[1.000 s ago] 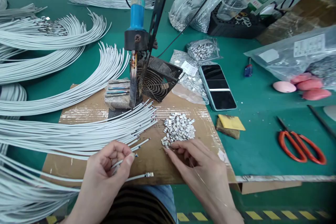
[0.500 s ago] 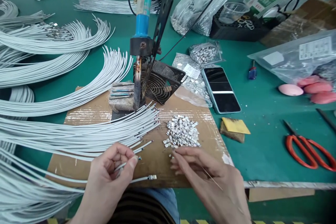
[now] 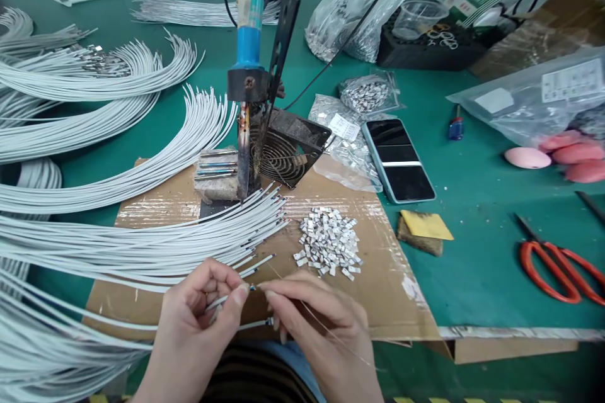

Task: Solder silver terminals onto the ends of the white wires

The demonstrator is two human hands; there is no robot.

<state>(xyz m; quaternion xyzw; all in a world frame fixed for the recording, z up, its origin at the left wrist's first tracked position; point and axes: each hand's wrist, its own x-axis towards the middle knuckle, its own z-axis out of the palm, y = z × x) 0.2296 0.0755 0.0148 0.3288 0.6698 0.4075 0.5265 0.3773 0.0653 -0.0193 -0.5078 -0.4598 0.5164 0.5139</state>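
Observation:
My left hand (image 3: 201,321) is closed, thumb and forefinger pinching a white cable (image 3: 216,302) just behind its stripped tip. Close against that tip, the fingertips of my right hand (image 3: 326,330) are pressed together. A thin solder wire (image 3: 314,318) runs through my right hand; whether a small piece also sits between its fingertips is hidden. Just beyond the hands lies a pile of small metal connectors (image 3: 328,240) on the cardboard (image 3: 378,289). Below the left fingers, another cable end with a connector (image 3: 269,321) is partly covered by the right hand.
A blue-handled soldering iron (image 3: 250,9) stands tip down above the cardboard, beside a black fan (image 3: 288,151). Bundles of white cables (image 3: 118,239) fill the left side. At right are a phone (image 3: 399,160), a yellow sponge (image 3: 425,227) and red-handled scissors (image 3: 551,271).
My right hand has moved left from the edge of the connector pile to the cable tip at my left fingers. The left hand keeps its pinch and has hardly moved.

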